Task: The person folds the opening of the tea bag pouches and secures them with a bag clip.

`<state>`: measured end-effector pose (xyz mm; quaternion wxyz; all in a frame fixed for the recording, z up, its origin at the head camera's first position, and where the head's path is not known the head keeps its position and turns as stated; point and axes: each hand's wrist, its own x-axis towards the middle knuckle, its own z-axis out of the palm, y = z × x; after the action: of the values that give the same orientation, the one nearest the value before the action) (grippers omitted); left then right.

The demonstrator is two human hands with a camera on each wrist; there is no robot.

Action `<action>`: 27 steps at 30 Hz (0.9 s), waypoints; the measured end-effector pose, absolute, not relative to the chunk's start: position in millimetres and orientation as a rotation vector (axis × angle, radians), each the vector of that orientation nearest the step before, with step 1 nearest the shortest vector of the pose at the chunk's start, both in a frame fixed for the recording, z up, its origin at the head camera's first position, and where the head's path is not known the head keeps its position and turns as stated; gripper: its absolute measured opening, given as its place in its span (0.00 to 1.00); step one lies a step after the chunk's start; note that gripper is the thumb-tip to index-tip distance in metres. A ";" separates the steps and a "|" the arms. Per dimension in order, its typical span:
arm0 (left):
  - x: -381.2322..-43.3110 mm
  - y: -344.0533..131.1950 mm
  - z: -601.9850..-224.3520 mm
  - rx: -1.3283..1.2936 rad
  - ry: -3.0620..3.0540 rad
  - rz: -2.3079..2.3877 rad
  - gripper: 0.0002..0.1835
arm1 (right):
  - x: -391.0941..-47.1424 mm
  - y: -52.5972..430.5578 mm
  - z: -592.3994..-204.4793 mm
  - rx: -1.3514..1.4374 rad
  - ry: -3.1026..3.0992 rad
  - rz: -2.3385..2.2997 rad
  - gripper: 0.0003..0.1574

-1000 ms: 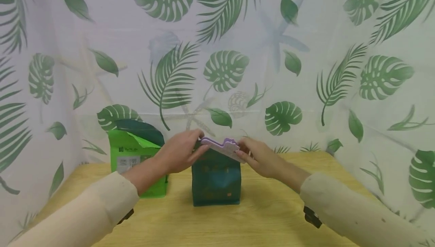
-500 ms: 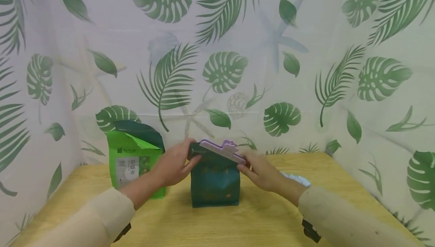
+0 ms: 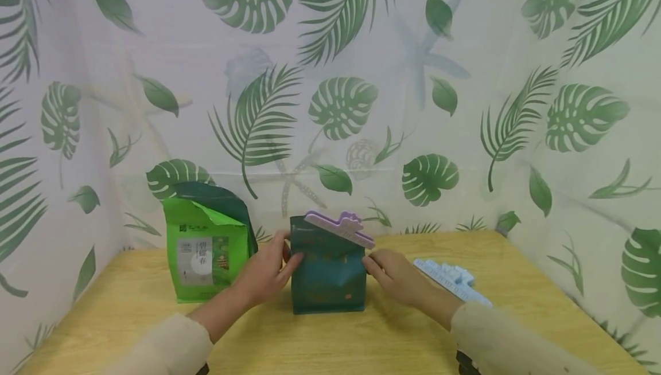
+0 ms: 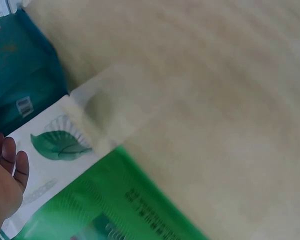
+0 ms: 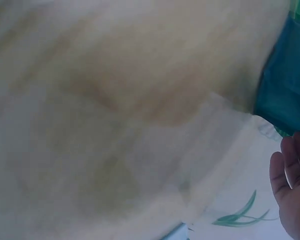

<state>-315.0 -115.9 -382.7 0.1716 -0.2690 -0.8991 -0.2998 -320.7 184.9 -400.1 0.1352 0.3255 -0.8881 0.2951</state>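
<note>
A white backdrop closes in the table on the far side and on both flanks, a faint horizontal crease running across its middle. It is printed with green monstera leaves, feathery palm fronds, small pointed leaves, a pale blue starfish and a faint spiral shell. The yellowish wood-grain tabletop reaches back to the printed surface. The light is soft, lilac toward the upper left and warmer low down.
</note>
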 end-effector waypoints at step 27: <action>-308.1 -108.5 -432.1 -0.785 -2.572 -0.593 0.23 | -309.4 179.0 -437.2 1.078 -2.356 0.097 0.18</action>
<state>-308.1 -108.5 -432.1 0.1926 -0.2796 -0.9166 -0.2113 -309.4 179.0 -437.2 0.2710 0.4001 -0.8747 0.0360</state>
